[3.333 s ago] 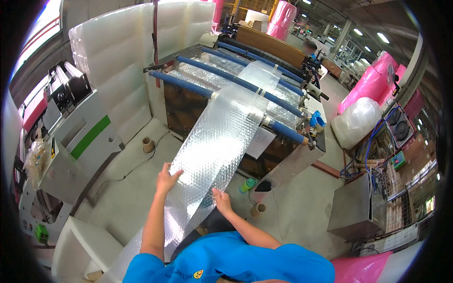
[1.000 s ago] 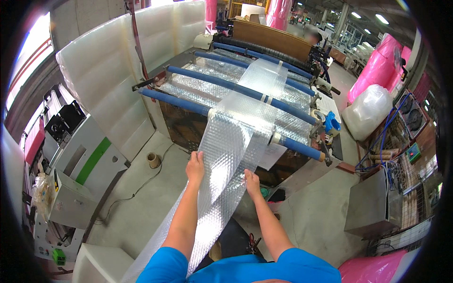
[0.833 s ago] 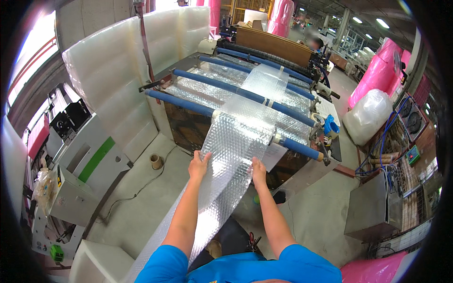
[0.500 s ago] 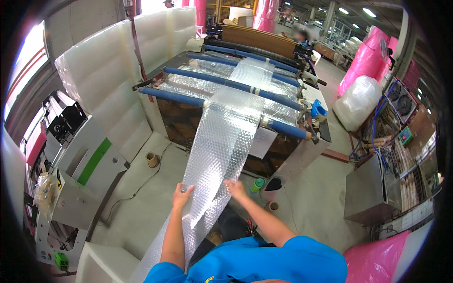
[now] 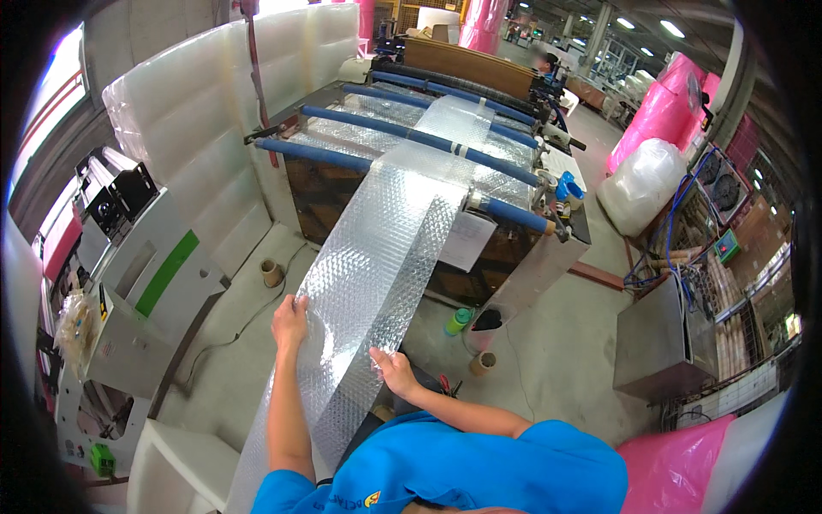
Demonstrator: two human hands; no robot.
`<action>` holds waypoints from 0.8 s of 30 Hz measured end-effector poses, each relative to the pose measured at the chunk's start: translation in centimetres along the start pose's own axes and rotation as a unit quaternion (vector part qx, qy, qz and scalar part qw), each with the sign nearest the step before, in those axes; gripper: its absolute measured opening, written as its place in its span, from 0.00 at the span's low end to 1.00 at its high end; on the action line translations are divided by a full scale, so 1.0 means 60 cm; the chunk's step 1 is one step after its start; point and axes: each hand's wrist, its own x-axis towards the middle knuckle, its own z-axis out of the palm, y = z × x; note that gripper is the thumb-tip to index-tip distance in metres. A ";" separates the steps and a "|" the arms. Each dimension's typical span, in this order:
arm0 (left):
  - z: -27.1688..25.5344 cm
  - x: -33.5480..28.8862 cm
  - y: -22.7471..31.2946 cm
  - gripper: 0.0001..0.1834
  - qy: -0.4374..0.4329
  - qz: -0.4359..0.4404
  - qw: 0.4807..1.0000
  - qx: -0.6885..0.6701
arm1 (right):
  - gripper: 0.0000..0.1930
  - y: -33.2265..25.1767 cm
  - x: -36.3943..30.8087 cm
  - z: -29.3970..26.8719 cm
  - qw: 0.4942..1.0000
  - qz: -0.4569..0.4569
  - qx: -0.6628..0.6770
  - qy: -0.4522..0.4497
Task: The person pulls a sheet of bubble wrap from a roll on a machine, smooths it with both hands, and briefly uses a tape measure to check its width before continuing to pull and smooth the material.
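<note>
A long strip of clear bubble wrap runs down toward me over the blue rollers of a machine. It lies slanted, and a crease or fold runs along its right part. My left hand is closed on the strip's left edge. At the right edge, lower down, my right hand pinches the film between thumb and fingers. Below my hands the strip carries on past my left forearm to the lower edge of the view.
A green bottle and a cardboard core stand on the floor right of the strip. Another core and a cable are to the left. A white machine flanks me at left, a metal cabinet at right. A person is far back.
My left hand has moved left and slightly up, and my right hand left and down. The strip between them is spread wider and slants further left.
</note>
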 end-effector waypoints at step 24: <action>0.108 -0.001 -0.047 0.31 -0.032 -0.018 0.997 -0.066 | 0.22 0.149 0.053 -0.058 0.995 0.030 -0.093 -0.014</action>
